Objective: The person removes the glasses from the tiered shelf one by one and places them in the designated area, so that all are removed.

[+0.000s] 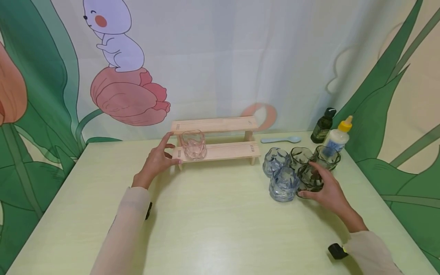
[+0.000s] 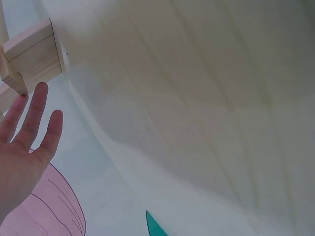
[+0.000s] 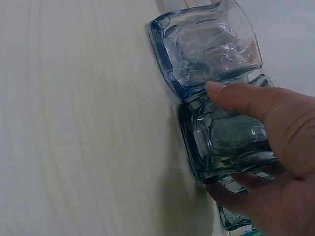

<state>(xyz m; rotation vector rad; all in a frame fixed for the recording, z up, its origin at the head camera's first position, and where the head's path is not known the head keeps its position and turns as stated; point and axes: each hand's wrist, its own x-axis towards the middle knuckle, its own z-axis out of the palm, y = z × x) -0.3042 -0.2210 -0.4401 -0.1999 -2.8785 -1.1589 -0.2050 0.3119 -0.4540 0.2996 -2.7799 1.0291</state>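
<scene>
My left hand (image 1: 159,158) is at the left end of a two-step wooden rack (image 1: 227,152). Its index finger reaches the upper board and its thumb the lower one; the other fingers (image 2: 34,115) extend fairly straight beside the wood. A clear pinkish glass (image 1: 194,147) stands upright on the lower step. At the right, my right hand (image 1: 328,191) grips a smoky grey glass (image 3: 231,135), thumb on one side and fingers on the other. Two bluish glasses (image 1: 283,185) stand close to its left. Behind it are two more grey glasses (image 1: 328,156).
A light blue spoon (image 1: 281,139) lies behind the glasses. A dark bottle with a black cap (image 1: 323,126) and a white bottle with a yellow tip (image 1: 338,135) stand at the back right. A printed curtain (image 1: 220,68) hangs behind the pale table (image 1: 213,229).
</scene>
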